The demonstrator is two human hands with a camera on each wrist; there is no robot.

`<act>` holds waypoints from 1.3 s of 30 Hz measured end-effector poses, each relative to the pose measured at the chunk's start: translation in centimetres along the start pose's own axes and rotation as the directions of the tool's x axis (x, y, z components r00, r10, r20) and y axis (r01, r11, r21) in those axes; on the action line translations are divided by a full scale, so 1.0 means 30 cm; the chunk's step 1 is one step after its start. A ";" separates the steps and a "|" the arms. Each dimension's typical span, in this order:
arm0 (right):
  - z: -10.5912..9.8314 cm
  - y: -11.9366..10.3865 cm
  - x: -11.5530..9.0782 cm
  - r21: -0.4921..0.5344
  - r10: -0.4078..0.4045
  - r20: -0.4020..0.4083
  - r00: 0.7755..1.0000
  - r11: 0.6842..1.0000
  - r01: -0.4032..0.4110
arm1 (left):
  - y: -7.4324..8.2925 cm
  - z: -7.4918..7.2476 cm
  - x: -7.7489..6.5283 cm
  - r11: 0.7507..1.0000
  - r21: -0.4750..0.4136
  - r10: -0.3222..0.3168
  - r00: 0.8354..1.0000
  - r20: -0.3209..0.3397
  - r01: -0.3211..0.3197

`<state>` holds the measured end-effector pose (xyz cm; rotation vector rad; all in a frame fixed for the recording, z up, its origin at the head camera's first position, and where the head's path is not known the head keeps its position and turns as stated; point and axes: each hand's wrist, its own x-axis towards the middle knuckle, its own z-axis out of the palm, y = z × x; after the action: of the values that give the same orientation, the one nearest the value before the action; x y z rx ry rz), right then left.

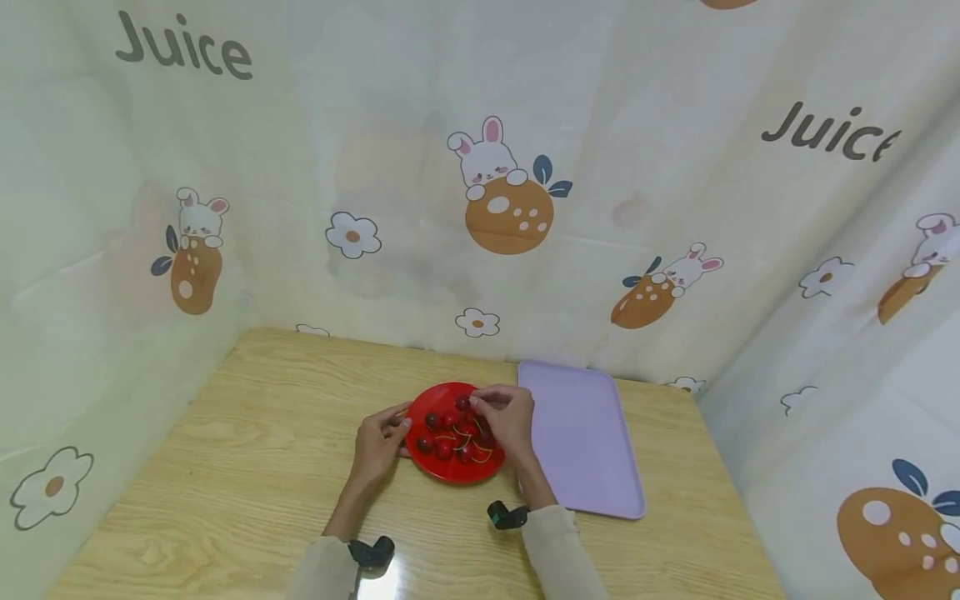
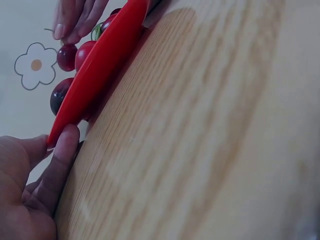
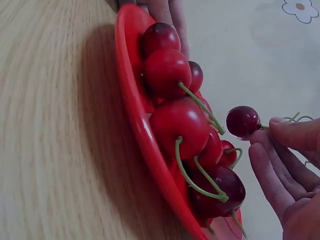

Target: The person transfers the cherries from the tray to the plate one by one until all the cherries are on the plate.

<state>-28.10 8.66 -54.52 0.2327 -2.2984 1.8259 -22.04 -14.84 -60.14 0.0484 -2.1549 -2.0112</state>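
A round red plate [image 1: 455, 478] bears several dark and bright red cherries [image 3: 180, 127], many with green stems. My left hand [image 1: 377, 448] grips the plate's left rim between thumb and fingers, as the left wrist view shows at the rim [image 2: 56, 131]. Over the plate's upper right side, my right hand [image 1: 512, 419] pinches one dark red cherry [image 3: 243, 122] by its short stem, between thumb and fingertips. That cherry hangs clear of the others in the right wrist view.
A light purple rectangular tray [image 1: 577, 442] lies right of the plate on the wood-grain table [image 1: 285, 467]. Behind and at both sides of the table hangs a pale curtain [image 1: 405, 150] printed with rabbits, fruit and flowers.
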 end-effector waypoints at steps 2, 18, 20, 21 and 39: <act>0.002 -0.001 -0.002 -0.033 -0.013 0.006 1.000 0.999 0.013 | 0.001 0.000 -0.001 1.000 0.003 0.002 1.000 0.002 -0.002; 0.026 0.003 -0.005 -0.288 -0.136 0.155 0.979 0.941 0.176 | -0.004 0.010 -0.011 1.000 0.003 0.003 1.000 -0.003 -0.003; 0.030 0.006 -0.002 -0.304 -0.150 0.167 0.975 0.932 0.196 | -0.006 0.009 -0.009 1.000 0.001 0.006 1.000 -0.003 -0.006; 0.032 0.008 0.000 -0.318 -0.165 0.171 0.971 0.924 0.213 | -0.007 0.008 -0.008 1.000 -0.001 0.006 1.000 -0.002 -0.006; 0.034 -0.001 -0.001 -0.518 -0.212 0.243 0.947 0.797 0.311 | 0.004 0.001 -0.001 1.000 0.016 0.011 1.000 0.001 -0.011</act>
<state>-28.11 7.68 -54.73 0.5998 -2.6322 0.9836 -22.01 -14.80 -60.04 0.0373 -2.1675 -1.9887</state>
